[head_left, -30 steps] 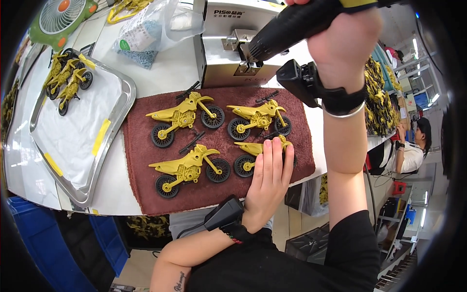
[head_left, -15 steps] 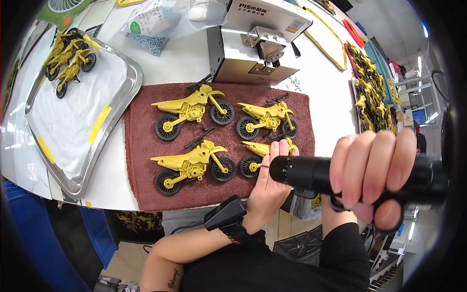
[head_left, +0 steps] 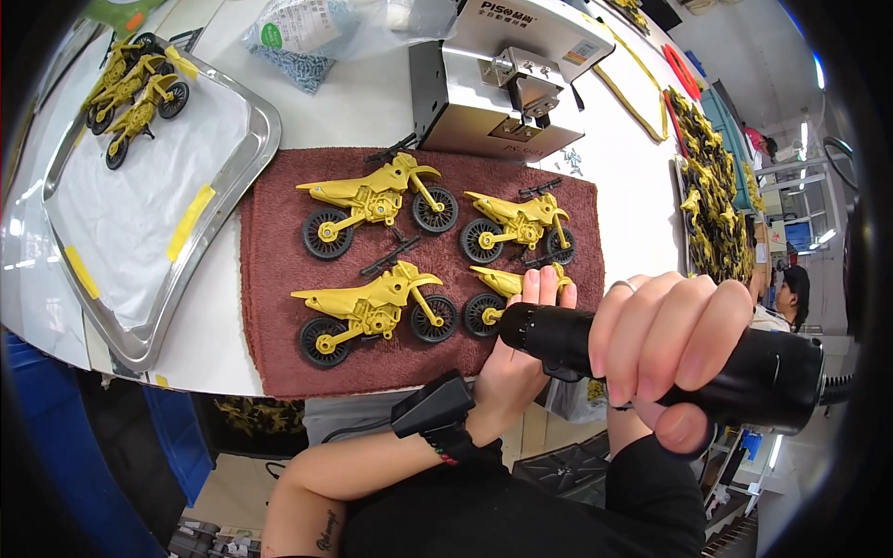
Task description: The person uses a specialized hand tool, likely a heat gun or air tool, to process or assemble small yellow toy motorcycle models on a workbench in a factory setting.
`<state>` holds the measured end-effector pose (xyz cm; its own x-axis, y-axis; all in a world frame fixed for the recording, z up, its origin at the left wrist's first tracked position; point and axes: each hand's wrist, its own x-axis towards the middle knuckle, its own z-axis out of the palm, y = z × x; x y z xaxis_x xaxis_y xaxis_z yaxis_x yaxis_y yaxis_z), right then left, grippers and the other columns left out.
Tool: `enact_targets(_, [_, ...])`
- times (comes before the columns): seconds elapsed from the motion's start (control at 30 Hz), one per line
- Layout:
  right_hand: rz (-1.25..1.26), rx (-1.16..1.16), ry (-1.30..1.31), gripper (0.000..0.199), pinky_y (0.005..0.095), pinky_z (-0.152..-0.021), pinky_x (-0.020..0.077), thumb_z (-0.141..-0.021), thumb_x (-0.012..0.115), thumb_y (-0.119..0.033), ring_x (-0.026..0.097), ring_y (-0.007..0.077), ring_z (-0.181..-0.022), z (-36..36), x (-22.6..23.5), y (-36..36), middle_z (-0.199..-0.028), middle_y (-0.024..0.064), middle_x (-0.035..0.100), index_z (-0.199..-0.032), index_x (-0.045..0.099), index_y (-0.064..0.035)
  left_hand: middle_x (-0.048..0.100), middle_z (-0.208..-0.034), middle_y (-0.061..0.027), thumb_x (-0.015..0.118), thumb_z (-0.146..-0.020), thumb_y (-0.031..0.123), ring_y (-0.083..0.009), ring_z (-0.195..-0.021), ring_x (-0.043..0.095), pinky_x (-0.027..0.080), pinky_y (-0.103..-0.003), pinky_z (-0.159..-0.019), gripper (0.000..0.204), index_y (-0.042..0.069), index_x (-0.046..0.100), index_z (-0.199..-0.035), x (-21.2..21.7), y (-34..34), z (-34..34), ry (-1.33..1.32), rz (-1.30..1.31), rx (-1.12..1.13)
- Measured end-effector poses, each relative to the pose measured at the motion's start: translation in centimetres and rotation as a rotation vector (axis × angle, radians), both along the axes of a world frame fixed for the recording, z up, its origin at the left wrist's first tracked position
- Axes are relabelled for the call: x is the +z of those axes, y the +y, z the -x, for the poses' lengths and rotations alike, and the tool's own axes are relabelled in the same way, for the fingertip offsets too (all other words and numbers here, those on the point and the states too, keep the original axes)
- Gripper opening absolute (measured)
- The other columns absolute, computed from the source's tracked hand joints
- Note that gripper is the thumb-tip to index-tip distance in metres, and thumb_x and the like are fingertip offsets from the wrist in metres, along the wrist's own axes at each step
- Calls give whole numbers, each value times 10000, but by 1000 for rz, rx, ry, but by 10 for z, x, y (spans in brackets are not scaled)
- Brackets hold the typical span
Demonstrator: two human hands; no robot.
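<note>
right hand (head_left: pixel 670 335) wrapped around black power screwdriver (head_left: pixel 767 377) | left hand (head_left: pixel 512 377), fingers laid over lower-right toy motorbike (head_left: pixel 495 283) | three other motorbikes (head_left: pixel 379 203) on brown towel (head_left: pixel 268 279) | metal tray (head_left: pixel 212 244) left of towel

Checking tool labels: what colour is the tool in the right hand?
The tool in the right hand looks mostly black; best seen in the head view.

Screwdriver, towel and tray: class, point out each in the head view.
Screwdriver (head_left: pixel 765 377), head view: black rear housing.
Towel (head_left: pixel 446 257), head view: bare cloth near its middle.
Tray (head_left: pixel 218 225), head view: metal rim, right side.
</note>
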<state>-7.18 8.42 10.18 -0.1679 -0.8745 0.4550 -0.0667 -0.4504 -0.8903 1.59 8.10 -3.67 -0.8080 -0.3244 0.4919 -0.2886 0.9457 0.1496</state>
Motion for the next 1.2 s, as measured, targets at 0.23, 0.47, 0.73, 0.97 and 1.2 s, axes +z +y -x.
enact_targets(0.23, [-15, 20, 54, 293, 294, -563, 498, -717, 734, -56, 610, 165, -567, -2, 1, -2, -727, 33, 590, -879, 492, -83, 429, -1373, -189, 382, -912, 227, -295, -1291, 414, 335, -361, -1061, 480, 45, 400, -1356, -3, 2, -4, -31, -59, -13])
enact_targets(0.47, [198, -24, -120, 271, 239, -593, 437, -643, 721, -69, 536, 84, -549, 27, 50, 4, -678, -20, 520, -780, 490, -110, 412, -1394, -199, 359, -919, 178, -299, -1292, 417, 322, -371, -1081, 497, -9, 348, -1380, 3, 0, -11, -144, -4, -53])
enact_targets(0.73, [349, -476, 10, 181, 317, -627, 397, -780, 569, -140, 477, 152, -583, 57, 46, -82, -726, 38, 471, -893, 498, -18, 461, -1354, -195, 413, -884, 168, -301, -1250, 465, 344, -371, -1052, 510, 36, 389, -1376, 6, -2, -8, -68, 30, -45])
enact_targets(0.97, [424, -578, 221, 210, 280, -529, 444, -769, 602, -168, 507, 145, -505, 49, 25, -101, -661, 32, 504, -897, 524, -20, 478, -1339, -188, 408, -886, 175, -296, -1251, 466, 344, -365, -1051, 496, 41, 407, -1364, 4, -4, -9, -79, 19, -42])
enact_targets(1.2, [-67, -85, -97, 234, 298, -661, 383, -797, 610, -104, 488, 124, -617, 25, 40, -28, -787, 21, 478, -914, 409, -90, 412, -1384, -205, 382, -903, 182, -327, -1277, 421, 316, -391, -1086, 521, -31, 347, -1377, 2, 1, -9, -93, -7, -68])
